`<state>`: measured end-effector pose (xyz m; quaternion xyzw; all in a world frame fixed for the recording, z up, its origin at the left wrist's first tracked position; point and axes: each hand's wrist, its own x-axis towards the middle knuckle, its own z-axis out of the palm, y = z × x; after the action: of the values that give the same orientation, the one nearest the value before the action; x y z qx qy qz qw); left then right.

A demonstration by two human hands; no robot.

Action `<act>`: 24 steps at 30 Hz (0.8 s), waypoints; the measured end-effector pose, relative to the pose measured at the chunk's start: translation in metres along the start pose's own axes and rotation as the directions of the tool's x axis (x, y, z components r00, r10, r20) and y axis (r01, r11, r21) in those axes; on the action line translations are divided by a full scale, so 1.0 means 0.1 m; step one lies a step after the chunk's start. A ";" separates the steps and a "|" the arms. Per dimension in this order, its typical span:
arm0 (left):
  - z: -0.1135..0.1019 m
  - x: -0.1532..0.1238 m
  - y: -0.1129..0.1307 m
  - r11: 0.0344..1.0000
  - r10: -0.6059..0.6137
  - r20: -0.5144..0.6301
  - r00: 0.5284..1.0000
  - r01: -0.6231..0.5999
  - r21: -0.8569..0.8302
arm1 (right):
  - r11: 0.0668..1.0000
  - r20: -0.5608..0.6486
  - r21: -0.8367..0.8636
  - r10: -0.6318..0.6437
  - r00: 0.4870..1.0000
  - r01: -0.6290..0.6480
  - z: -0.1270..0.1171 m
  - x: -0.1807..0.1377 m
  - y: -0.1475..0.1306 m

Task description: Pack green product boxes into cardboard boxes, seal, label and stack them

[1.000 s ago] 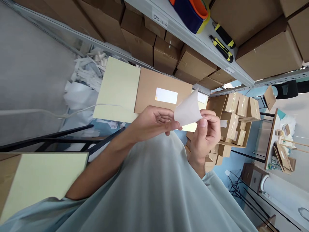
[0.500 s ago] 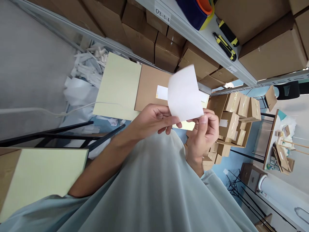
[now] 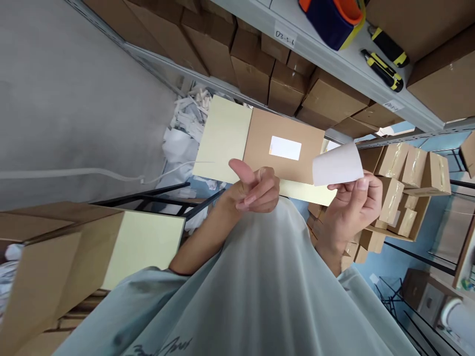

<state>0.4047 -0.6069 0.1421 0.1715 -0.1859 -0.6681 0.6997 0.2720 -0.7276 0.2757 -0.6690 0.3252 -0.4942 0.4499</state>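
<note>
A white sheet of paper (image 3: 337,165), blank on the visible side and slightly curled, is pinched at its lower right corner by my right hand (image 3: 351,210). My left hand (image 3: 256,189) is off the paper, its thumb stretched out and its other fingers loosely bent, with nothing visible in it. Beyond both hands a flat brown cardboard piece (image 3: 260,143) lies on a pale yellow tabletop (image 3: 222,141). A white label (image 3: 285,148) with a small orange mark at its left end sits on the cardboard.
Above, a grey shelf (image 3: 334,59) holds a tape dispenser (image 3: 330,22) and two yellow-black utility knives (image 3: 384,69). Brown boxes (image 3: 252,64) line the shelf below. More cartons (image 3: 401,163) are stacked at right. A large open box (image 3: 48,267) stands at lower left; a white cable (image 3: 92,172) crosses the left.
My left hand has let go of the paper and moved apart from it. My right hand keeps hold, and the paper has tilted down to the right. The view has swung left.
</note>
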 end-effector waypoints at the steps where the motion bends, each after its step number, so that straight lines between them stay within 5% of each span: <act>1: -0.04 0.00 -0.02 1.000 0.000 -0.049 0.999 0.001 0.011 | 1.000 0.004 -0.005 0.002 1.000 -0.002 0.00 -0.01 0.00; 8: -0.08 0.02 -0.02 0.999 -0.029 -0.237 0.971 0.036 0.024 | 0.999 0.064 0.000 0.034 0.997 -0.034 -0.02 -0.03 0.02; 14: 0.31 0.00 0.31 0.997 -0.077 -0.149 0.986 0.080 0.018 | 0.998 0.098 -0.058 -0.004 0.995 0.010 -0.05 -0.03 0.11; 17: 0.50 0.05 0.48 0.994 0.009 -0.272 0.962 0.020 0.103 | 0.988 0.166 -0.106 -0.095 0.982 0.114 -0.06 -0.01 0.17; 20: 0.51 0.13 0.49 0.976 0.160 -0.432 0.888 -0.078 0.201 | 0.904 0.346 -0.218 -0.280 0.895 0.367 -0.09 0.03 0.28; 24: 0.32 0.21 0.36 0.966 0.231 -0.588 0.776 -0.108 0.236 | 0.673 0.576 -0.302 -0.435 0.692 0.675 -0.16 0.03 0.48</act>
<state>0.4215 -0.6255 0.1886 0.4258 -0.0274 -0.4901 0.7601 0.2582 -0.7529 0.2337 -0.9244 0.0974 -0.3374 0.1488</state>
